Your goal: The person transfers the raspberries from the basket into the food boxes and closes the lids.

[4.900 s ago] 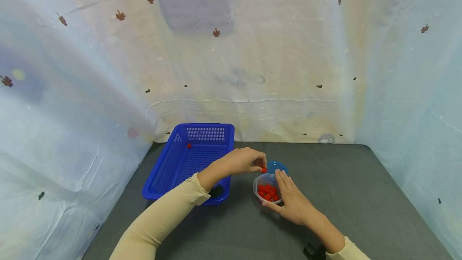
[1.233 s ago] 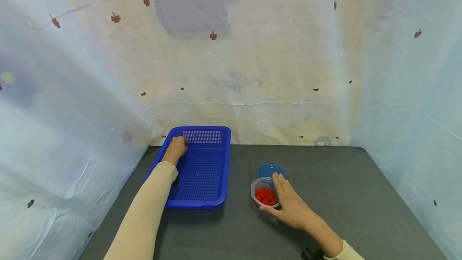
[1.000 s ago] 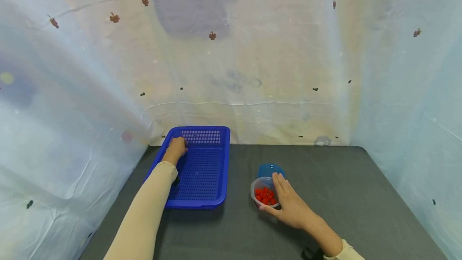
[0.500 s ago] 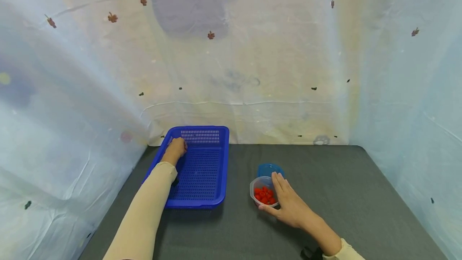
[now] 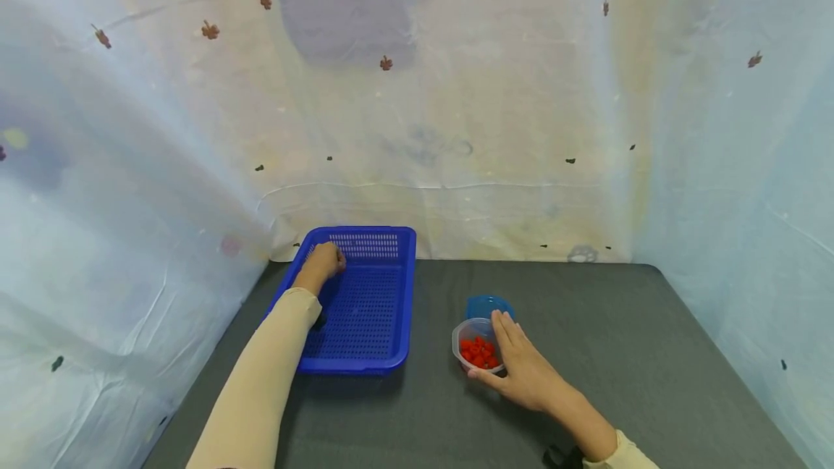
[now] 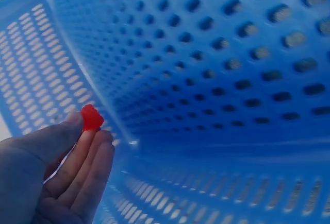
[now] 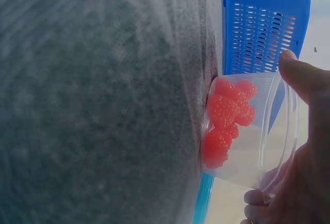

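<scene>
My left hand [image 5: 324,263] reaches into the back left part of the blue plastic basket [image 5: 409,310]. In the left wrist view, its thumb and fingertips pinch a red raspberry [image 6: 92,118], raised off the basket's floor. The head view hides that raspberry behind the hand. A small clear plastic container [image 5: 460,355] stands on the table right of the basket, with several raspberries [image 7: 225,112] at its bottom. My right hand [image 5: 529,375] holds this container by the rim, thumb on one side and fingers on the other.
A blue lid [image 5: 485,305] lies just behind the clear container. The dark grey table [image 5: 625,353] stretches to the right and front. Patterned pale sheeting [image 5: 469,129] hangs along the back and both sides.
Since the earliest frame, my left hand has moved left from above the container into the basket, where it now pinches a raspberry. Lately it has lifted slightly. My right hand stays at the container.
</scene>
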A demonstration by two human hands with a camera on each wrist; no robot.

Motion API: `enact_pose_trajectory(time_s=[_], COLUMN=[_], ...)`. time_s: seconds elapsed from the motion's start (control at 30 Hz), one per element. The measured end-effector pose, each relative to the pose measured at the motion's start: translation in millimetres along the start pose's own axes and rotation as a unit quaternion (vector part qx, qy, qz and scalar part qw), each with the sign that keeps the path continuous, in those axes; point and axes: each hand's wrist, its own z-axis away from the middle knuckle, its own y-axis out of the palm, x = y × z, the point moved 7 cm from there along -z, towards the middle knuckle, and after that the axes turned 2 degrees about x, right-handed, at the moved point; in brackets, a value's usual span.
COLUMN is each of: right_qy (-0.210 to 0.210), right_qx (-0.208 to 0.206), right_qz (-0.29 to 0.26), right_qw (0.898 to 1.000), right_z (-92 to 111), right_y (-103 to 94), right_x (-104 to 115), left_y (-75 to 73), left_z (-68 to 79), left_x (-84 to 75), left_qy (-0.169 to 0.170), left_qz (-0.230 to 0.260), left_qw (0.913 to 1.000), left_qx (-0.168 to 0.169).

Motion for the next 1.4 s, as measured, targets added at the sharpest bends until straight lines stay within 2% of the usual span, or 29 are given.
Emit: enact_pose_trajectory(time_s=[0.1,0.33,0.57,0.9,1.1,1.4], right_qy=[-0.002,-0.002,0.003,0.0,0.001,-0.005], right_qx=[0.001,0.003,-0.006,0.002,0.005,0.0], right_qz=[0.001,-0.001,0.001,-0.005,-0.007,0.0], right_qw=[1.0,1.0,1.0,1.0,1.0,1.0], right_z=[0,-2,1,3,2,2], right_y=[0.5,0.6,-4.6,-3.6,-3.6,-3.0], right_x=[2,3,-1,2,4,3], left_y=[-4.6,-17.8,-27.3,-25.5,-25.1,-18.2], left_z=[6.1,17.8,36.1,58.5,74.6,101.4], left_x=[-9.2,-35.4,-70.2,-97.9,-120.0,-161.1], left_qy=[0.014,0.077,0.137,0.174,0.191,0.228], left_qz=[0.007,-0.002,0.014,0.074,0.071,0.085], left_qw=[0.9998,0.997,0.9904,0.9818,0.9787,0.9694], left_qx=[0.007,0.01,0.01,0.023,0.024,0.033])
